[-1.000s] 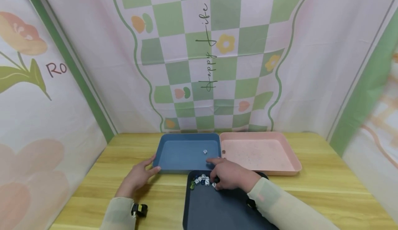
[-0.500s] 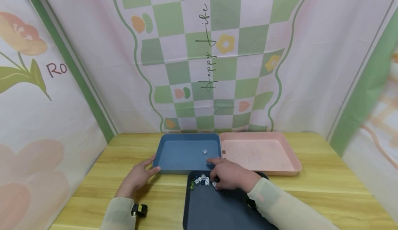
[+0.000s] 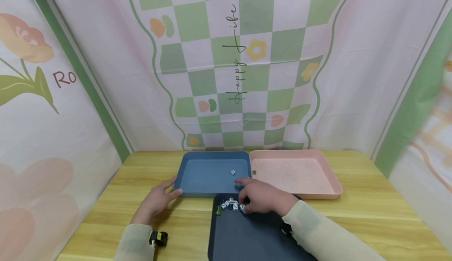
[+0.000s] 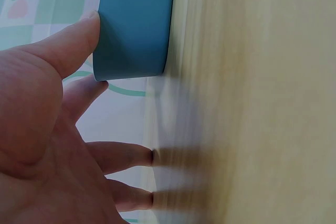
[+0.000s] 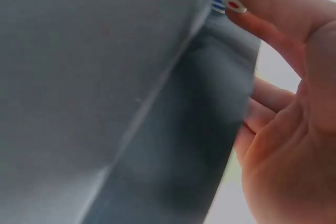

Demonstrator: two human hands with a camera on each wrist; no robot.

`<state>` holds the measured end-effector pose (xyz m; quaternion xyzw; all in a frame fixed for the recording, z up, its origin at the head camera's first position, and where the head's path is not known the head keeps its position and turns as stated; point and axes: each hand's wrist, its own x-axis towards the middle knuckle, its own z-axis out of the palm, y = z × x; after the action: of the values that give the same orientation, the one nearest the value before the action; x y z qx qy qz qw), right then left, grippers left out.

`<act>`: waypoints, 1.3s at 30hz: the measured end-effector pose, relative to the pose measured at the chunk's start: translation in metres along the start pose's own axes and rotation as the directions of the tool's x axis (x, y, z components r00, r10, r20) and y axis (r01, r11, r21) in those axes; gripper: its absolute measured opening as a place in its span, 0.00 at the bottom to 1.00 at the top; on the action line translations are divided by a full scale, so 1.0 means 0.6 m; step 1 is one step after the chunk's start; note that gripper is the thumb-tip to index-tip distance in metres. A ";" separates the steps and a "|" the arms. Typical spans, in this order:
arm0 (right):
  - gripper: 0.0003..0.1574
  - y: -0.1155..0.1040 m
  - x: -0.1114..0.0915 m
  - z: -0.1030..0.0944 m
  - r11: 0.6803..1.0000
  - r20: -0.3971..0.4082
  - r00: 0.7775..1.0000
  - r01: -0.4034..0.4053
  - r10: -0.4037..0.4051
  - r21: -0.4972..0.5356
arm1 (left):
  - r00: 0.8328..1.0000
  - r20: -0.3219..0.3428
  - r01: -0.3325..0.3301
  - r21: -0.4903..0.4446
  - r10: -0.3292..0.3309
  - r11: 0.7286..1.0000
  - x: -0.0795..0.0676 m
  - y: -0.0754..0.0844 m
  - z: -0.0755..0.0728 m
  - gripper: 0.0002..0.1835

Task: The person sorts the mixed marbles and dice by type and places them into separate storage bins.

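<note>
Starting lower left of the frame, the left hand (image 3: 155, 201) has its fingers spread apart, with thumb and index touching the near left corner of the blue tray (image 3: 208, 174); looks to me like it's just steadying it. That tray sits around lower centre, with one lone white die (image 3: 233, 172) toward its right side. Just below, at bottom centre, there's the dark tray (image 3: 243, 239), with a small green piece (image 3: 218, 210) and a cluster of dice (image 3: 229, 204) bunched in its upper left corner. Right beside that cluster the right hand (image 3: 263, 198) has its fingertips clamped on a white die (image 5: 233, 2) with a red dot, low by the dark tray's wall. Can't tell if the blue-marked bit next to it is a second one. So I'd call this the pick-up step, grip made, lift not obviously done. The next move, imo, calls for a snug pinch and a straight lift that clears the wall without knocking the neighbours. Further right, the pink tray (image 3: 293, 178) touches or nearly touches the blue one, with a little brown piece (image 3: 254, 172) by its left wall.
</note>
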<state>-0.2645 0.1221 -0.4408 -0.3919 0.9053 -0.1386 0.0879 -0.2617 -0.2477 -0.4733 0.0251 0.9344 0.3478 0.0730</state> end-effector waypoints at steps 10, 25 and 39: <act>0.06 0.014 0.005 -0.062 0.981 -0.205 0.971 -0.084 0.119 0.172 | 1.000 0.002 0.027 -0.028 -0.027 0.999 0.001 0.000 -0.002 0.37; 0.13 0.015 0.057 -0.106 0.899 -0.315 0.849 -0.352 0.424 0.262 | 1.000 0.001 0.026 -0.035 -0.026 0.999 -0.001 0.003 -0.003 0.37; 0.15 0.016 0.082 -0.109 0.876 -0.291 0.838 -0.379 0.462 0.299 | 1.000 0.003 0.030 -0.018 -0.030 0.999 -0.003 0.006 -0.004 0.37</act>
<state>-0.3218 0.1042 -0.3843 -0.1379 0.9479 -0.2872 -0.0033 -0.2603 -0.2466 -0.4687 0.0111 0.9314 0.3550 0.0798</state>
